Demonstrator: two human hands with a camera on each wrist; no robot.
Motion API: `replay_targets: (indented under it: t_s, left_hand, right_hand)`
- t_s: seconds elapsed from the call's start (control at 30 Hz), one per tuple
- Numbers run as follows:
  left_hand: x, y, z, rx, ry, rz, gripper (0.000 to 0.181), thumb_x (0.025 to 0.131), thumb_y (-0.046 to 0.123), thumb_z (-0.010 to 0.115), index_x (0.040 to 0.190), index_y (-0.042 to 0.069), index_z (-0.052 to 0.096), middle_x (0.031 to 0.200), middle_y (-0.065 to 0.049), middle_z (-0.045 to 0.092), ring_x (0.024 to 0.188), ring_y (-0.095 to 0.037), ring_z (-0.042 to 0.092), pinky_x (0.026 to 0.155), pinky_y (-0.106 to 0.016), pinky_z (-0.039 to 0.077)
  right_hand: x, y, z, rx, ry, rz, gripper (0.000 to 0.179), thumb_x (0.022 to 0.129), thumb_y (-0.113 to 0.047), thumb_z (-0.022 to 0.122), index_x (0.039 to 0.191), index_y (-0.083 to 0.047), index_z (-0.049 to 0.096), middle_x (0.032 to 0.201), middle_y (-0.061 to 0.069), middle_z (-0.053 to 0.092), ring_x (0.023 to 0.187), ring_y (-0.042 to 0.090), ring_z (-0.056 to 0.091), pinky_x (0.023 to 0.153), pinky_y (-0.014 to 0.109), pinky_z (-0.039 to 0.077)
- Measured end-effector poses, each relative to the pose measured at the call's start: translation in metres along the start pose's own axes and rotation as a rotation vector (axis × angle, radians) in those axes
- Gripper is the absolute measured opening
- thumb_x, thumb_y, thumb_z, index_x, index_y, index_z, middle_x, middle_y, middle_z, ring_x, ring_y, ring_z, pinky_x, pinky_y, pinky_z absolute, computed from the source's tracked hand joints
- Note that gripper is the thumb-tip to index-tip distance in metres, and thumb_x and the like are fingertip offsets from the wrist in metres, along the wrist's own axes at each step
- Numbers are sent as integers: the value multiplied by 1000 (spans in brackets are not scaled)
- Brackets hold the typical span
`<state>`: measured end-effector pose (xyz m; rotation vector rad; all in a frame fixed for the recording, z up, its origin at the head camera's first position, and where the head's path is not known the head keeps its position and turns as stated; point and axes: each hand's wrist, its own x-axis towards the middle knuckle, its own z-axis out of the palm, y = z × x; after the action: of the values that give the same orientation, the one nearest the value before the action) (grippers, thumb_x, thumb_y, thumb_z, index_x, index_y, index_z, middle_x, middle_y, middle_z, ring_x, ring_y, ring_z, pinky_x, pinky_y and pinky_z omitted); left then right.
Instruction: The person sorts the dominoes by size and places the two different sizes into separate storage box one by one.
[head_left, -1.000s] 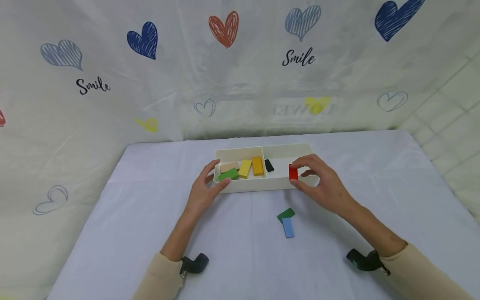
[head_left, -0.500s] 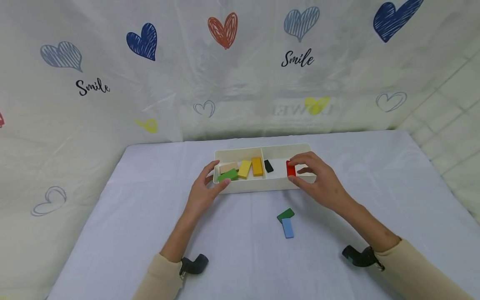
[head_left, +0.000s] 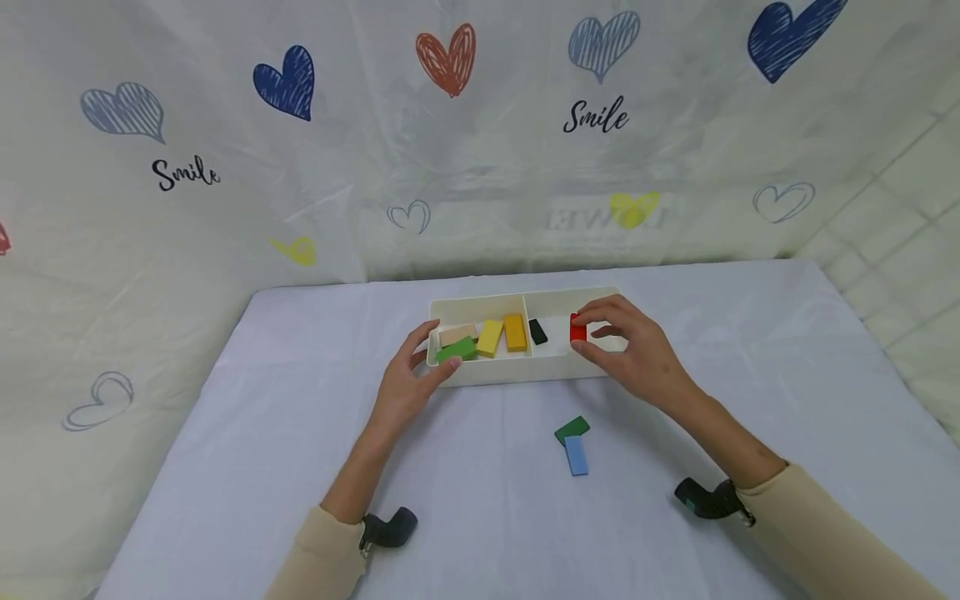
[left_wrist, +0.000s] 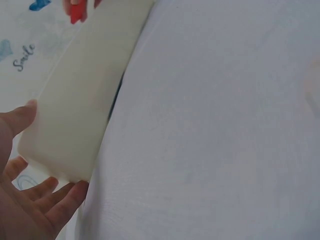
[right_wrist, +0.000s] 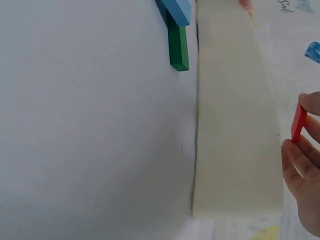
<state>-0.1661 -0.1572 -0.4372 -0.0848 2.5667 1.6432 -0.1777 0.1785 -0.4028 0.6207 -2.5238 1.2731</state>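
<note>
A long white two-compartment box (head_left: 517,372) stands toward the back of the table. My left hand (head_left: 403,385) holds its left end, thumb at the front rim and fingers around the end wall (left_wrist: 60,145). Between the thumb and fingers of my right hand (head_left: 639,348) is a small red block (head_left: 577,327), upright over the right compartment; the right wrist view shows the red block (right_wrist: 298,122) pinched edge-on. A black block (head_left: 537,332) lies in that compartment beside the divider. The left compartment holds a yellow block (head_left: 490,338), an orange-yellow block (head_left: 515,332), a green block (head_left: 457,350) and a beige block (head_left: 458,334).
In front of the box, a blue block (head_left: 576,456) leans on a dark green block (head_left: 572,428) on the white tablecloth (head_left: 480,508). Behind the table hangs a pale curtain (head_left: 495,150) printed with hearts and lettering.
My right hand has carried the red block slightly left and back, farther over the right compartment. The left hand and the box have stayed put.
</note>
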Motion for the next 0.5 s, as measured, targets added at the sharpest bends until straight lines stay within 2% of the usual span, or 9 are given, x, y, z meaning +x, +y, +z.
replay_targets:
  t_s: [0.33,0.5]
  left_hand:
    - [-1,1,0,2,2,-1,71,91,43,79,153,46,43,166,7,39,150,-31,47,108,-57,52]
    - [-1,1,0,1,0,-3,71,91,43,79,152,47,43,166,7,39,150,-31,47,108,-57,51]
  right_hand:
    - [10,2,0,7,-17,-7,29,90,-6,81,117,-10,74,125,6,67,114,21,64,92,11,54]
    - [16,3,1,-16,-31,6,29,89,-3,81,117,-8,74,127,7,67,116,23,65,94,34,60]
